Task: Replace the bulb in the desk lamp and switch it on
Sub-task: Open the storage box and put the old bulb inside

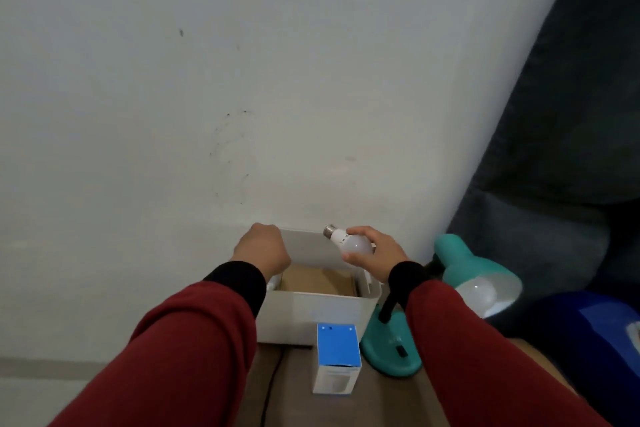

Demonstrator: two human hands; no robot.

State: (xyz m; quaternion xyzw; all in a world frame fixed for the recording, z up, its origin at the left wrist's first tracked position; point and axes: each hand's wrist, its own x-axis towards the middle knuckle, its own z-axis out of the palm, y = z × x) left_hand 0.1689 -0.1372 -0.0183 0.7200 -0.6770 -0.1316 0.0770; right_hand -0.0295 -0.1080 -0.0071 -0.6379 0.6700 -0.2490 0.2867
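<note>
My right hand (379,253) grips a white bulb (348,242) above the far right corner of a white open box (311,312); its metal screw base points up and left. My left hand (261,248) is closed over the box's far left rim; whether it grips the rim is unclear. To the right stands a teal desk lamp (460,263) with a black neck, its shade tilted right, and a white bulb (479,291) sits in the shade. The lamp's teal base (388,347) carries a black switch.
A blue and white bulb carton (336,360) stands in front of the box on the brown tabletop (298,402). A black cable runs down the table's left part. A white wall rises behind, dark fabric hangs at right, a blue object lies far right.
</note>
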